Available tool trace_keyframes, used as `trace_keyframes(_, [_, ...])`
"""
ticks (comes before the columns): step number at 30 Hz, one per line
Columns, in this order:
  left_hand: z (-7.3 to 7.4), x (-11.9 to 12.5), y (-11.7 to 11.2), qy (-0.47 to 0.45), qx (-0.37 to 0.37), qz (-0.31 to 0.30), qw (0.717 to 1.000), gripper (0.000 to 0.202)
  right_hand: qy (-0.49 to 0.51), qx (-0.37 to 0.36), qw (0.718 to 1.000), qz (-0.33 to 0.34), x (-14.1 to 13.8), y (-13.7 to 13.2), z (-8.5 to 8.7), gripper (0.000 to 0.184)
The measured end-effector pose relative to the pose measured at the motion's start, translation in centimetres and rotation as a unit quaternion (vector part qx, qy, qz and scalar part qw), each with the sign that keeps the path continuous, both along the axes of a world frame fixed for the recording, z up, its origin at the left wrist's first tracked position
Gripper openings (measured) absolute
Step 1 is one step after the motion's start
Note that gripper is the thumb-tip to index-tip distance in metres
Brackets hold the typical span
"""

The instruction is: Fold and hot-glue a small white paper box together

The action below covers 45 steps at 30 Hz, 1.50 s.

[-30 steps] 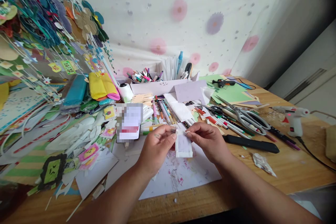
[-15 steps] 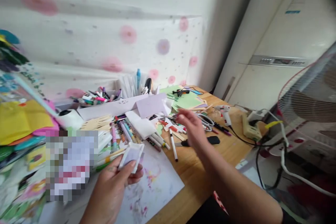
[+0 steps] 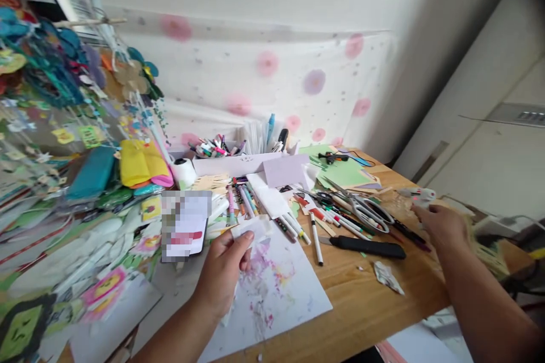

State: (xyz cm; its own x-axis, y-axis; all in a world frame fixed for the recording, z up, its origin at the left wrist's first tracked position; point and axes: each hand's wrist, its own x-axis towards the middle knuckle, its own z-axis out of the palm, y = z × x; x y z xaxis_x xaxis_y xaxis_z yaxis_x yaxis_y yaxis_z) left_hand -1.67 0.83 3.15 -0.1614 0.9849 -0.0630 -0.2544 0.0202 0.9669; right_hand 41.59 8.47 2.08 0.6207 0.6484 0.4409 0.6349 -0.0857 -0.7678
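Probably for steadiness, the left hand pinches pale paper left of the cutter; rightward, the right hand meets the glue gun, grip hidden.

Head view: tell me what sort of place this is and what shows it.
Probably a craft table, perhaps at home: pens, scissors and a glue gun lie about among cut paper.

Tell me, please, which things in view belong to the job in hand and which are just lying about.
Seemingly in use:
- pale paper piece, in the left hand
- glue gun, right hand at it; grip unclear

Lying about, untouched:
- scissors
- black-handled knife
- phone
- crumpled scrap
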Motion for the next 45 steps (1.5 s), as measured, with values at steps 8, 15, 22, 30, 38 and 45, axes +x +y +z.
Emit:
trace_keyframes(8, [-0.4,-0.3,0.4,-0.031,-0.005,0.049,0.998,0.026,0.137,-0.023,0.924,0.356,-12.3,-5.5,1.6,0.024])
trace_keyframes(15, [-0.5,-0.2,0.0,-0.047,0.012,0.060,0.997,0.023,-0.104,-0.054,0.806,0.580,-21.4,-9.1,2.0,0.007])
trace_keyframes(22, [-0.9,-0.2,-0.2,-0.035,0.025,0.052,0.998,0.026,-0.152,-0.047,0.805,0.572,-22.6,-8.9,1.9,0.017])
trace_keyframes(30, [-1.1,-0.3,-0.1,-0.004,0.032,0.036,0.999,0.023,-0.192,-0.028,0.810,0.554,-22.4,-8.9,1.7,0.021])
trace_keyframes(38, [-1.2,-0.7,-0.1,0.114,0.087,0.004,0.990,0.020,-0.200,-0.021,0.811,0.550,-22.5,-8.9,2.1,0.023])
trace_keyframes(45, [-0.9,-1.0,0.0,0.203,0.102,-0.013,0.974,0.022,-0.203,-0.010,0.814,0.545,-22.5,-8.6,2.1,0.021])
